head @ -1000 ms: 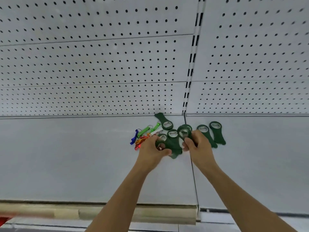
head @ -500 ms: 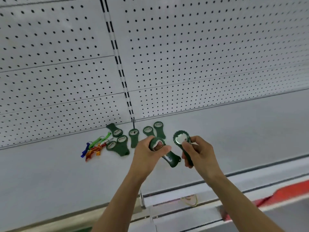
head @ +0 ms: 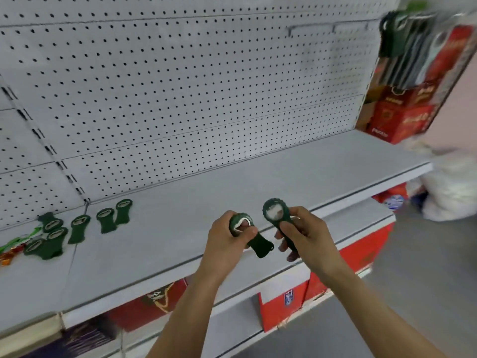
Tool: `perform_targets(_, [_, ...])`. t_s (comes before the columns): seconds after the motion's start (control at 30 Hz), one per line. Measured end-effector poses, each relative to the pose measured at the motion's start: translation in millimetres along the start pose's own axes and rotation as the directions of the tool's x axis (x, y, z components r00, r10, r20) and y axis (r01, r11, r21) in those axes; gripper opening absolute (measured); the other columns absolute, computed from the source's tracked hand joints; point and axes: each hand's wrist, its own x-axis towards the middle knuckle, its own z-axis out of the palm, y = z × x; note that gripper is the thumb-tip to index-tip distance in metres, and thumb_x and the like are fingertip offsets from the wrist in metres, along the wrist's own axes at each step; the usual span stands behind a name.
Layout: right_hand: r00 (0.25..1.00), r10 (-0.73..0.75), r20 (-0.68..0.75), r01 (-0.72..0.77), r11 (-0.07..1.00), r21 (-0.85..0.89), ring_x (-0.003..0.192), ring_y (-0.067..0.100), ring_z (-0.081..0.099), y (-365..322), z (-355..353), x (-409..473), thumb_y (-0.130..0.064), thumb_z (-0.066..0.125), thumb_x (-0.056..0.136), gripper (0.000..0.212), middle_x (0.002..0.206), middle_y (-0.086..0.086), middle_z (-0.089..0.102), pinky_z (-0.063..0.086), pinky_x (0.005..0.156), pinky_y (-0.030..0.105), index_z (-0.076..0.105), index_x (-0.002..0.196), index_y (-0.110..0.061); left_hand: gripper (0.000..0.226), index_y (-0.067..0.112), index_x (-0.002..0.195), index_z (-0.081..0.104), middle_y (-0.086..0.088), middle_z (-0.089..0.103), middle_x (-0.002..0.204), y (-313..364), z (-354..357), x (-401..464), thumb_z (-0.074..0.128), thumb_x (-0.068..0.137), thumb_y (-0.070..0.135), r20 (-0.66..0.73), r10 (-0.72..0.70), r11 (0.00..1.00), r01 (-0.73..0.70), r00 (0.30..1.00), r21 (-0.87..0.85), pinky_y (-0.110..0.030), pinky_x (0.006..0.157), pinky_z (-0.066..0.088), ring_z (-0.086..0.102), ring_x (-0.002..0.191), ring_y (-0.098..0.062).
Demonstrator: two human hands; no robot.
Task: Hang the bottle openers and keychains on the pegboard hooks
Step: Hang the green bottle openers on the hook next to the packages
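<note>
Head view: the left hand gripped one green bottle opener by its ring end, and the right hand gripped a second opener by the handle, both held above the shelf. Further openers and keychains lay at the shelf's left. The pegboard showed faint hooks at upper right. Judged step: carrying to the hooks; the next move called for aligning a ring opening with a hook tip.

The colourful strap keychains run off the left edge. Dark green goods hanging at top right are smeared by blur. The left hand covers the middle of its dark green plastic bottle opener.
</note>
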Motion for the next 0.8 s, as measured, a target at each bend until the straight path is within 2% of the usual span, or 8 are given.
perform_targets(0.1, [0.998,-0.023,-0.052,0.023,1.0,-0.006,0.06,0.026,0.063,0,-48,-4,-0.007,0.05,0.097,0.018,0.08,0.014,0.068,0.046,0.043,0.031,0.06,0.107,-0.018,0.013,0.014,0.085,0.062,-0.006,0.064,0.081,21,44,0,0.074,0.079,0.013,0.045,0.032,0.999,-0.033,0.998,0.017,-0.048,0.076,0.058,0.065,0.084,-0.031])
perform_targets(0.2, [0.993,-0.037,-0.117,0.038,0.999,0.007,0.055,0.02,0.059,-1,-86,3,-0.008,0.051,0.097,0.015,0.078,0.013,0.069,0.041,0.043,0.026,0.06,0.106,-0.015,0.011,0.017,0.086,0.063,-0.005,0.065,0.082,43,78,12,0.073,0.08,0.018,0.089,0.082,0.996,-0.085,0.993,0.035,-0.048,0.078,0.057,0.064,0.084,-0.03])
perform_targets(0.27, [0.986,-0.045,-0.163,0.052,0.998,0.041,0.053,0.018,0.056,-2,-109,13,-0.008,0.052,0.097,0.01,0.077,0.014,0.069,0.04,0.043,0.019,0.06,0.1,-0.01,0.01,0.019,0.088,0.063,-0.006,0.066,0.086,56,99,25,0.072,0.082,0.019,0.107,0.102,0.994,-0.106,0.989,0.034,-0.037,0.075,0.059,0.064,0.084,-0.027])
perform_targets(0.33, [0.979,-0.057,-0.196,0.069,0.996,0.059,0.053,0.018,0.056,-2,-131,26,-0.01,0.053,0.096,0.007,0.075,0.012,0.07,0.04,0.044,0.017,0.06,0.096,-0.008,0.01,0.019,0.09,0.063,-0.006,0.066,0.088,69,118,40,0.071,0.084,0.018,0.12,0.127,0.991,-0.132,0.985,0.03,-0.023,0.066,0.056,0.063,0.08,-0.021])
perform_targets(0.47, [0.968,-0.096,-0.232,0.113,0.992,0.059,0.055,0.018,0.058,0,-174,59,-0.014,0.054,0.097,0.009,0.075,0.011,0.071,0.039,0.046,0.03,0.059,0.094,-0.007,0.012,0.02,0.093,0.063,0.0,0.067,0.086,88,158,75,0.071,0.084,0.018,0.125,0.178,0.983,-0.182,0.976,0.014,-0.018,0.062,0.053,0.061,0.073,-0.013])
perform_targets(0.53, [0.959,-0.125,-0.256,0.145,0.987,0.062,0.058,0.018,0.059,0,-198,81,-0.013,0.054,0.097,0.008,0.075,0.01,0.07,0.041,0.047,0.032,0.059,0.092,-0.008,0.014,0.022,0.094,0.062,0.001,0.067,0.085,97,181,96,0.071,0.084,0.017,0.122,0.204,0.979,-0.204,0.971,-0.013,-0.018,0.062,0.053,0.061,0.071,-0.011])
perform_targets(0.7, [0.932,-0.199,-0.304,0.221,0.974,0.04,0.066,0.017,0.062,-10,-257,142,-0.012,0.056,0.095,0.007,0.079,0.011,0.068,0.052,0.051,0.032,0.062,0.09,-0.011,0.027,0.033,0.105,0.057,0.011,0.063,0.09,127,234,155,0.071,0.085,0.021,0.075,0.219,0.976,-0.219,0.973,-0.013,-0.027,0.077,0.054,0.061,0.079,-0.008])
perform_targets(0.8, [0.913,-0.235,-0.333,0.27,0.961,0.063,0.066,0.018,0.062,-19,-287,181,-0.011,0.057,0.095,0.007,0.077,0.011,0.067,0.053,0.051,0.031,0.063,0.091,-0.012,0.029,0.034,0.105,0.058,0.011,0.064,0.091,147,258,188,0.071,0.083,0.021,0.052,0.24,0.971,-0.24,0.969,-0.018,-0.029,0.077,0.054,0.061,0.078,-0.009])
